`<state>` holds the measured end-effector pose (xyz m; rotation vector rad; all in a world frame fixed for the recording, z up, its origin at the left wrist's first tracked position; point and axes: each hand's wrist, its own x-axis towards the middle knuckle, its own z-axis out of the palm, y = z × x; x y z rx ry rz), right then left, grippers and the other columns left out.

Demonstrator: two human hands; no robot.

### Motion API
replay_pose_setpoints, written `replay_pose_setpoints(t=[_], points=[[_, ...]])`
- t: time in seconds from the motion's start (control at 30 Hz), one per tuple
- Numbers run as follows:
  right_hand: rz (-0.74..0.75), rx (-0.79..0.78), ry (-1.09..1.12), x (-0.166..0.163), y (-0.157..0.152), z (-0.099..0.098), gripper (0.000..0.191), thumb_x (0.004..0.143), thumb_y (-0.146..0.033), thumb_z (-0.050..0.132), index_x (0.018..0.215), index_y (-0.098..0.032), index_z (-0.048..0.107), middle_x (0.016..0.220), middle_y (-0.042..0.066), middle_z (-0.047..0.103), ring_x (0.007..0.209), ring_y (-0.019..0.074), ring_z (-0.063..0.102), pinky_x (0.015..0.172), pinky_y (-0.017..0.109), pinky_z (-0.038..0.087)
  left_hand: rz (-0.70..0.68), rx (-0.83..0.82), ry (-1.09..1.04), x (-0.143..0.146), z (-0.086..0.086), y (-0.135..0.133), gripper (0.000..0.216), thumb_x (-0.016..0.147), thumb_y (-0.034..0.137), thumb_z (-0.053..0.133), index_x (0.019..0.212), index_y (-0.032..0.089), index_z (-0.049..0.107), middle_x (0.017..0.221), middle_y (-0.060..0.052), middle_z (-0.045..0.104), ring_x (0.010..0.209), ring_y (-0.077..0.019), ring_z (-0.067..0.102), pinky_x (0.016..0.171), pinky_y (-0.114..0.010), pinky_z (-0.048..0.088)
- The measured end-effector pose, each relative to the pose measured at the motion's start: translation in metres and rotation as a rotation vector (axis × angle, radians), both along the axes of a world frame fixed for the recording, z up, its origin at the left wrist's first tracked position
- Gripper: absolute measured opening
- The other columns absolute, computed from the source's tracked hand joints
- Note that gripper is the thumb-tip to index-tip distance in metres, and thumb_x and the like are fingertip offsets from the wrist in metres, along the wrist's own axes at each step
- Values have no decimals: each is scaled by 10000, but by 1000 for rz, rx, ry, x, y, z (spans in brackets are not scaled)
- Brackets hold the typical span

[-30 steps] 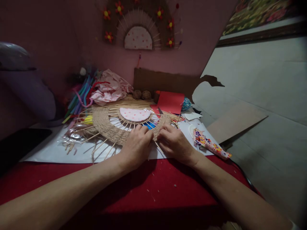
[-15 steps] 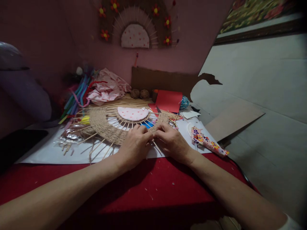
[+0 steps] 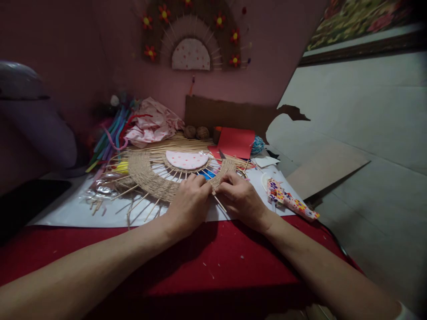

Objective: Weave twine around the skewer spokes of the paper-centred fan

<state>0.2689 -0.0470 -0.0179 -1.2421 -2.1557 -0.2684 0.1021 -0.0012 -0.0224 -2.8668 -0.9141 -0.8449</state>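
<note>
A half-ring of woven jute twine [image 3: 156, 183] lies on the white sheet, with thin wooden sticks fanning out through it. At its inner middle is a half-round pad of white cloth with pink dots [image 3: 187, 159]. My left hand [image 3: 191, 202] is closed over the front right part of the weave, fingers curled at its edge. Close beside it, my right hand [image 3: 242, 198] pinches at the outer edge of the same weave, by a stick pointing toward me. The fingertips of both hands nearly meet, and whether a loose strand is between them is hidden.
Dotted cloth [image 3: 155, 122], pipe cleaners [image 3: 111, 138], twine balls [image 3: 202, 132] and red card [image 3: 235, 142] are at the back. A flowered cloth bundle [image 3: 290, 200] lies right. Red cloth [image 3: 200, 262] covers the front. A similar half-round piece [image 3: 191, 53] hangs on the wall.
The view has tilted slightly, so everything sits a little lower and further right. Both hands stay at the same part of the weave, with the fingers shifting only slightly.
</note>
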Motion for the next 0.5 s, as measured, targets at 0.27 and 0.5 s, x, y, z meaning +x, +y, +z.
replay_pose_setpoints(t=[0.27, 0.5], points=[[10, 30, 34, 2, 0, 1, 96, 828, -175, 515, 787, -179, 601, 841, 48, 498, 777, 150, 494, 676, 284, 448, 12, 127, 77, -2, 8, -6, 114, 795, 138, 528, 847, 170, 624, 826, -73, 576, 803, -204, 474, 689, -340, 423], [43, 65, 46, 1, -2, 5, 102, 843, -175, 504, 855, -182, 605, 884, 55, 517, 822, 153, 521, 708, 285, 467, 8, 177, 37, -5, 14, -6, 127, 829, 201, 516, 829, 196, 642, 802, -59, 579, 765, -178, 481, 664, -313, 422]])
